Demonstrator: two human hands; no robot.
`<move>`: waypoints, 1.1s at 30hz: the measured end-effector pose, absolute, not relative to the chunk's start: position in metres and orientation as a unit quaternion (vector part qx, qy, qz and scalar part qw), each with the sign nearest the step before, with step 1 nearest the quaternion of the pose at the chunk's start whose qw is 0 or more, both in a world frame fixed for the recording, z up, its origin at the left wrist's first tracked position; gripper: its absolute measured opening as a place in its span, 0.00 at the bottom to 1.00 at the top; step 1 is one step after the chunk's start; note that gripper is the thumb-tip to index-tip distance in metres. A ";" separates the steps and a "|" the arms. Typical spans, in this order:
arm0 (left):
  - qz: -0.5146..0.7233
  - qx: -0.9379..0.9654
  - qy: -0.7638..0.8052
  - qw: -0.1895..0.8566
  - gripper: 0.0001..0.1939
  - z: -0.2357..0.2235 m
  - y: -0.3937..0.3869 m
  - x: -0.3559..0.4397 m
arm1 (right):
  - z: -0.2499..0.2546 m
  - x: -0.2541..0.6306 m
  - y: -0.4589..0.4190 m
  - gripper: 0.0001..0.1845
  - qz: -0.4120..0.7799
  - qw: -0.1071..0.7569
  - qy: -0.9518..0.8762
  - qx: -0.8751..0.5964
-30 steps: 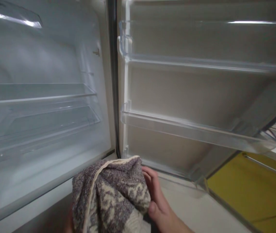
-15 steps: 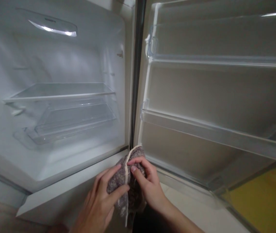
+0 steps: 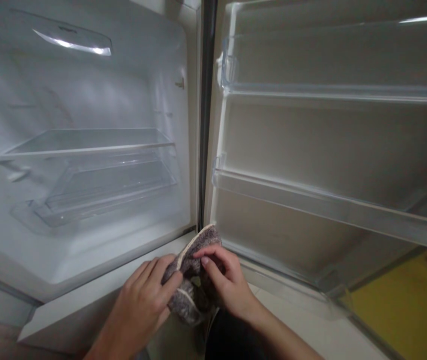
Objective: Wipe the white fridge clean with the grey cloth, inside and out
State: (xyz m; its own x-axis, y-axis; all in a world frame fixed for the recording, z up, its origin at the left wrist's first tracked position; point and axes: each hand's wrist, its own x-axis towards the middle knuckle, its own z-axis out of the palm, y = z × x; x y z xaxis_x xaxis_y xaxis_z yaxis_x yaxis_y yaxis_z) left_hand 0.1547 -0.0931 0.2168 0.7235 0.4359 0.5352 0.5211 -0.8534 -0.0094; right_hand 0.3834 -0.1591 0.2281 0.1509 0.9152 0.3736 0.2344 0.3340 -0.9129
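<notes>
A bunched grey and cream towel (image 3: 194, 267) is gripped from both sides, just in front of the lower edge of an open, empty fridge (image 3: 85, 240). My left hand (image 3: 143, 302) is closed on the towel's left part. My right hand (image 3: 226, 287) pinches its right part with thumb and fingers. The towel's top corner reaches up to the gap by the hinge between the fridge body and its door (image 3: 311, 150).
Inside the fridge are a glass shelf (image 3: 85, 142) and a clear drawer (image 3: 104, 187) beneath it. The open door carries clear plastic racks (image 3: 311, 200). A yellow surface (image 3: 408, 310) lies at the lower right. A light (image 3: 72, 42) glows at the top.
One second ago the towel filled the lower view, with only my right hand showing. Since then my left hand has closed on it and both hands have bunched it smaller.
</notes>
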 end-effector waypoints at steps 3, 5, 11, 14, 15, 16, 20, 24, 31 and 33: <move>-0.299 -0.903 -0.301 -0.061 0.13 0.230 -0.090 0.148 | 0.223 0.391 -0.157 0.16 0.237 0.541 -0.640 -0.492; -0.300 -0.884 -0.323 -0.156 0.08 0.240 -0.087 0.147 | 0.222 0.395 -0.156 0.16 0.239 0.525 -0.654 -0.489; -0.366 -0.785 -0.384 -0.320 0.03 0.259 -0.080 0.151 | 0.219 0.405 -0.163 0.43 0.407 0.505 -0.673 -0.356; -0.384 -0.735 -0.408 -0.381 0.08 0.264 -0.081 0.152 | 0.212 0.402 -0.169 0.58 0.443 0.481 -0.683 -0.326; -0.385 -0.728 -0.406 -0.396 0.09 0.266 -0.082 0.153 | 0.208 0.399 -0.170 0.62 0.438 0.471 -0.685 -0.343; -0.384 -0.726 -0.400 -0.407 0.10 0.268 -0.082 0.153 | 0.204 0.395 -0.171 0.63 0.426 0.464 -0.686 -0.364; -0.397 -0.725 -0.387 -0.408 0.09 0.280 -0.083 0.156 | 0.189 0.376 -0.170 0.48 0.384 0.492 -0.661 -0.417; -0.406 -0.736 -0.377 -0.388 0.08 0.286 -0.078 0.154 | 0.177 0.365 -0.165 0.26 0.365 0.530 -0.608 -0.465; -0.217 -0.874 -0.335 -0.277 0.01 0.278 -0.059 0.118 | 0.189 0.378 -0.162 0.16 0.442 0.562 -0.553 -0.427; -0.136 -0.898 -0.320 -0.270 0.04 0.275 -0.057 0.108 | 0.194 0.383 -0.163 0.17 0.438 0.585 -0.543 -0.413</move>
State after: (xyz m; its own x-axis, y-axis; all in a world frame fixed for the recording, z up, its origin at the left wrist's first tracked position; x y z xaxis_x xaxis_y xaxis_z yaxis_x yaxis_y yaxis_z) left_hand 0.1084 -0.0573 0.2753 0.7582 0.6482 0.0709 0.5019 -0.6495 0.5712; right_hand 0.3826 -0.1626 0.1938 0.0248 0.9615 0.2737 -0.0642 0.2747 -0.9594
